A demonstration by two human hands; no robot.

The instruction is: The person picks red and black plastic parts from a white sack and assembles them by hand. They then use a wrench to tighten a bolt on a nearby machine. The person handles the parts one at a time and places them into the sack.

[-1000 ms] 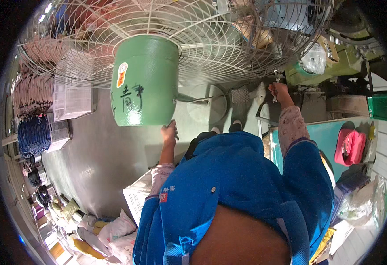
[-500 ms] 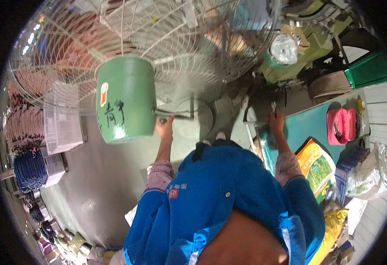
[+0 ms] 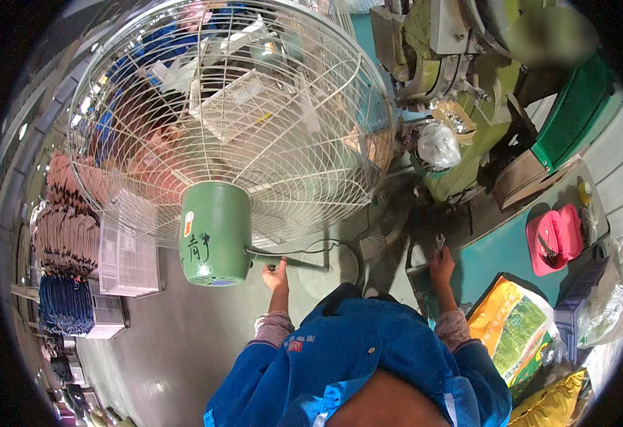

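A big pedestal fan stands in front of me, with a white wire cage [image 3: 254,121] and a green motor housing [image 3: 213,235]. A grey pole [image 3: 297,260] runs from the housing to the round base [image 3: 329,274] on the floor. My left hand [image 3: 277,275] is just under that pole, its fingers curled on a small black knob [image 3: 271,267]. My right hand [image 3: 441,266] is at the edge of a teal table [image 3: 500,252] and grips a small metal wrench [image 3: 439,243] that points upward. Blue sleeves cover both my arms.
A green machine [image 3: 468,85] stands at the upper right with a clear plastic bag [image 3: 437,146] hanging by it. A pink case [image 3: 557,240] and a yellow-green sack [image 3: 518,324] lie on the right. White crates [image 3: 128,260] and stacked brown and blue goods [image 3: 66,267] line the left.
My left hand has gone from beside the green housing to the knob under the pole. My right hand has come down toward the teal table. The fan sits lower and fuller in view.
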